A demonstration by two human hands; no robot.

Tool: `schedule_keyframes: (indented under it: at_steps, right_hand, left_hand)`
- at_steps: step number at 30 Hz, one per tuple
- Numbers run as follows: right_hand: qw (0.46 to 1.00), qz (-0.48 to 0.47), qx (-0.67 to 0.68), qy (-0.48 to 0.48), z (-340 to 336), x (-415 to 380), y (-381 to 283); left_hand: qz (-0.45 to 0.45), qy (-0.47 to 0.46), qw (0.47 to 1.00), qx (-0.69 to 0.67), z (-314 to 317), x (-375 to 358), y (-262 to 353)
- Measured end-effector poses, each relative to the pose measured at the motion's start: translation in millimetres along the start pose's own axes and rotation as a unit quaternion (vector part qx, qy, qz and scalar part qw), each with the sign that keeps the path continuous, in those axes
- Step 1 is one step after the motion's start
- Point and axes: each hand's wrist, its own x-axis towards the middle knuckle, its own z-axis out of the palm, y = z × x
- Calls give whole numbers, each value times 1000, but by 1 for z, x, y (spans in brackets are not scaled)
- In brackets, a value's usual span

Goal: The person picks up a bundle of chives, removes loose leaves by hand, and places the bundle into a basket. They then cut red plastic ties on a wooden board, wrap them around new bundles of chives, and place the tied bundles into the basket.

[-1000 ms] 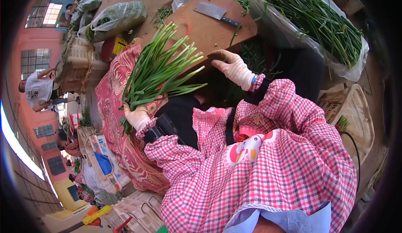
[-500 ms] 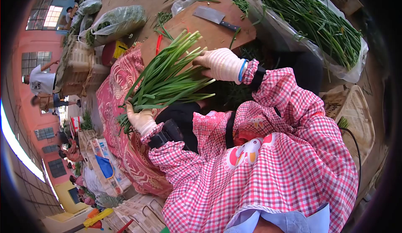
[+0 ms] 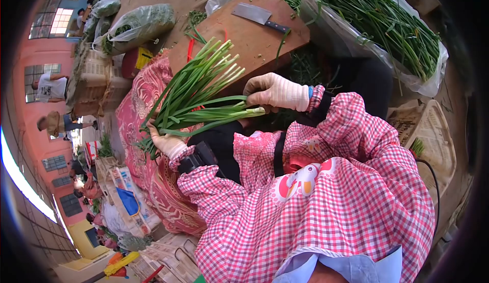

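Observation:
My left hand (image 3: 168, 143), in a pale fingerless glove, is closed around the leafy end of a bunch of garlic chives (image 3: 196, 87). The bunch fans out, its pale stem ends pointing up and to the right. My right hand (image 3: 277, 92), gloved likewise, pinches a chive leaf at the right side of the bunch. Just below its fingertips, a few stems (image 3: 244, 114) stick out apart from the others. Beyond the hands, a cleaver (image 3: 253, 14) with a dark handle lies on a wooden board (image 3: 229, 33).
A large plastic bag (image 3: 374, 38) of long greens stands at upper right. Red patterned cloth (image 3: 145, 110) spreads on the left. A plastic crate (image 3: 433, 156) is at right. Filled bags (image 3: 145, 26) and a person in a white shirt (image 3: 51, 87) are farther off.
My right hand has moved down and right from the upper stems to the lower right stems, its fingers now pinched. My left hand keeps hold of the bunch.

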Motion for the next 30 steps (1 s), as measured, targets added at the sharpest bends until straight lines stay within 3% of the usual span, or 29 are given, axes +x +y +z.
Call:
schedule_keyframes:
  at_steps: [1,4,10,12,13,14,15,16,17,18,20,24,26,28,30]
  right_hand:
    - [999,-10,37,-12,0,-4,0]
    - [996,-19,80,-34,0,-13,-2]
    - [991,-47,69,-103,-25,-36,9]
    - [994,9,-7,-108,-43,-47,9]
    - [978,-32,-162,-127,-57,-51,14]
    - [937,-73,-312,-142,-69,-53,18]
    - [935,-74,-314,-147,-75,-54,20]
    - [847,4,-513,-138,-79,-56,21]
    - [715,82,-684,-118,-81,-57,21]
    - [714,83,-685,-117,-80,-54,21]
    - [838,-152,-523,14,-70,-43,19]
    - [818,-321,-459,131,-37,1,3]
    - [800,-368,-441,172,-28,26,5]
    - [791,-378,-441,193,-24,46,8]
    - [792,-346,-465,192,-18,53,2]
  left_hand:
    - [53,-5,998,41,-2,0,-4]
    - [9,18,1000,13,-17,7,-7]
    - [52,38,998,10,-15,7,-10]
    - [51,70,996,-7,-13,7,-7]
    - [34,61,997,-33,-15,8,-3]
    - [17,52,997,-58,-17,9,0]
    - [37,25,998,-44,-19,11,1]
    - [39,27,998,-46,-22,11,3]
    - [35,38,998,-47,-16,8,7]
    - [31,47,997,-49,-12,8,7]
    - [6,40,997,-65,-19,14,6]
    - [3,-12,999,-36,-7,8,6]
    - [-23,29,999,-35,13,-7,5]
    - [-18,26,999,3,24,-16,3]
    - [-28,-43,998,-19,26,-16,2]
